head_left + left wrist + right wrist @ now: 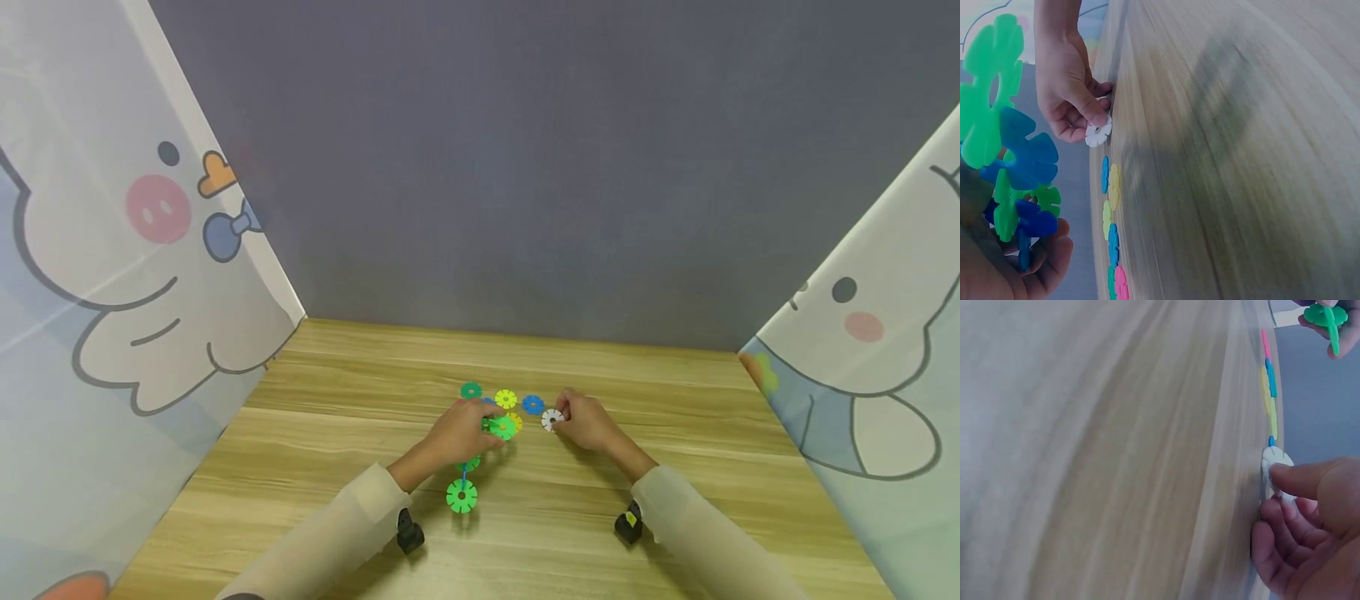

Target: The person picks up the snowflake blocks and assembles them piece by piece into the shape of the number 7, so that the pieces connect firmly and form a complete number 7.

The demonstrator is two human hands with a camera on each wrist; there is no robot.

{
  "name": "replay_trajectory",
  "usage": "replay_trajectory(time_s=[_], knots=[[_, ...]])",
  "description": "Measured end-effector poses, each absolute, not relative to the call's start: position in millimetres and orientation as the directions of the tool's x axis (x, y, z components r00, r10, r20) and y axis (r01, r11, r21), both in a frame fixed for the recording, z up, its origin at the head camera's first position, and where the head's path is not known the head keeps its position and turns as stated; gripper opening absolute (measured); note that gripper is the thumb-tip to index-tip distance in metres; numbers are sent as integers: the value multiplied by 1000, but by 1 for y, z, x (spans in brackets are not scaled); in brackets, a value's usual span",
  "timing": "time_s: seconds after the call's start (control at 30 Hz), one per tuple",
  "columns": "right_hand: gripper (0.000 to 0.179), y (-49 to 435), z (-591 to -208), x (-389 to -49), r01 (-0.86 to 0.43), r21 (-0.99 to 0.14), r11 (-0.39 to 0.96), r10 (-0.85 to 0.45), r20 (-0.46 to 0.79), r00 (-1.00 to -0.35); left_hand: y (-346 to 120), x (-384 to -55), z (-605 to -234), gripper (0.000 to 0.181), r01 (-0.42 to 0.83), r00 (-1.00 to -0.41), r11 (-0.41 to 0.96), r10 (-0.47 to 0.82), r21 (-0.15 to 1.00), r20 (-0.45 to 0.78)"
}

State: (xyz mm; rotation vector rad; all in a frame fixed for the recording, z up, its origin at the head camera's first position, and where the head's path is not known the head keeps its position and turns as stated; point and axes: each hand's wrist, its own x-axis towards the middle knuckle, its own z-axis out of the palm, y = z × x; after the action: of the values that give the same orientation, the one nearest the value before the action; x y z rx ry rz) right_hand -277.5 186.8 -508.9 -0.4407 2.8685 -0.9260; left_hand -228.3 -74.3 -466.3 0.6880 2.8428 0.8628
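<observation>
My left hand (463,433) holds a joined piece of green and blue slotted snowflake discs. One green disc (462,497) sticks out toward me, and another green disc (503,427) shows by the fingertips. The left wrist view shows a blue disc (1029,150) slotted into a large green one (982,119); part of the piece is hidden in the palm. On the right, my right hand (588,423) pinches a white snowflake disc (552,419) between thumb and fingers, low at the tabletop. Whether the disc touches the wood I cannot tell.
Loose discs lie flat on the wooden table (585,517) between and beyond the hands: dark green (471,390), yellow-green (506,398), blue (533,404), yellow (516,421) and pink (1122,282). A grey wall (480,183) rises behind the table; cartoon-printed sheets flank it.
</observation>
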Motion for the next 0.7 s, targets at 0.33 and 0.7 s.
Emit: replay_trajectory(time_s=[0.33, 0.7], knots=[[3, 191, -502, -268, -402, -573, 714, -404, 132, -905, -72, -229, -465, 49, 388, -897, 743, 441, 545, 37], [6, 184, -495, -254, -545, -549, 634, -499, 249, -830, -70, -230, -465, 50, 382, -897, 748, 442, 543, 23]])
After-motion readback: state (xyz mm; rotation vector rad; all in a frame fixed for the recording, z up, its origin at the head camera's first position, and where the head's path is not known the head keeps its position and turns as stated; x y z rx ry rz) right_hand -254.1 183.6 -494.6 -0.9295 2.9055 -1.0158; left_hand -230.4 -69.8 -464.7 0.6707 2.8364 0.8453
